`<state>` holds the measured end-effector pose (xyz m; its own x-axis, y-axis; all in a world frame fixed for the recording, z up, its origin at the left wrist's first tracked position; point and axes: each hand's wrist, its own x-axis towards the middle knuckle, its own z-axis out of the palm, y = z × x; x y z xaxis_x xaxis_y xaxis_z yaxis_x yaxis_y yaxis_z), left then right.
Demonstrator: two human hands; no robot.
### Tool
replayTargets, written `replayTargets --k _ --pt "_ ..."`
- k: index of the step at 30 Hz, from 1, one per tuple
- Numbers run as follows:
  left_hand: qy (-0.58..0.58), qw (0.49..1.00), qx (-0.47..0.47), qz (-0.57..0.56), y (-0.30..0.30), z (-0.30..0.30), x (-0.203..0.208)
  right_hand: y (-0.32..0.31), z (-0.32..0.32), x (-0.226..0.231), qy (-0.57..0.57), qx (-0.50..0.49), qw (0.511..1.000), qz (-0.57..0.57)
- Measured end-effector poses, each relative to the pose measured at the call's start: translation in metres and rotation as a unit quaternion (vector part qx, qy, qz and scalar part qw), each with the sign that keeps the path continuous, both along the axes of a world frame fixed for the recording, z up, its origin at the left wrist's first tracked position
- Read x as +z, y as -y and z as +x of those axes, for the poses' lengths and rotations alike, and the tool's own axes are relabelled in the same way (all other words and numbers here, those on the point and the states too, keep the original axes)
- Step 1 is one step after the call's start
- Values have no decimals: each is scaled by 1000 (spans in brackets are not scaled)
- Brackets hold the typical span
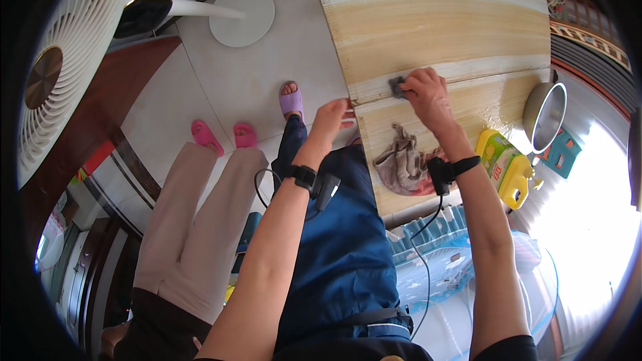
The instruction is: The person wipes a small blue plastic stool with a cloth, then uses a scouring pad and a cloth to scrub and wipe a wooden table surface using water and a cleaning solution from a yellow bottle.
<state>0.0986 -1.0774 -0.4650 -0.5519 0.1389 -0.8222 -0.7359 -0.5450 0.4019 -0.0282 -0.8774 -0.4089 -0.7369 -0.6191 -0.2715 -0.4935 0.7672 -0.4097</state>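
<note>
My right hand (428,97) is closed round a dark grey scouring pad (397,87), pressed on the wooden tabletop (435,27) by the seam between its boards. At the table's left edge is my left hand (332,122), its fingers apart and reaching to the board's side; it holds nothing that I can see. A crumpled, stained cloth (404,164) lies on the nearer board, left of my right wrist. Beyond that wrist, to the right, a yellow jug (503,168) with a green label lies tilted. Each wrist wears a black strap with a small device and a cable.
A metal basin (545,117) rests on its side at the table's right, by a teal plastic item (563,152). Another person in beige trousers (194,227) and pink slippers stands to my left. A white fan (57,70) occupies the far left. Blue plastic packaging (435,261) is below the table.
</note>
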Motion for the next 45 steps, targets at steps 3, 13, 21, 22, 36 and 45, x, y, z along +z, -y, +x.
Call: replayTargets --k 3,13,21,22,36,45 --pt "42 998 34 33 -17 11 -7 46 19 -7 3 68 996 -56" --pt "48 991 103 72 -14 25 8 -37 -23 -5 -29 -6 999 -45" --pt "54 975 186 109 -23 33 14 62 24 -11 1 93 991 -99" --pt "36 976 184 113 -23 31 13 56 26 -10 -5 60 993 -102" --pt "78 971 198 105 -26 43 7 41 89 -8 -66 -78 991 -85" --pt "48 970 197 134 -25 42 10 64 84 -1 -55 -111 988 -93"
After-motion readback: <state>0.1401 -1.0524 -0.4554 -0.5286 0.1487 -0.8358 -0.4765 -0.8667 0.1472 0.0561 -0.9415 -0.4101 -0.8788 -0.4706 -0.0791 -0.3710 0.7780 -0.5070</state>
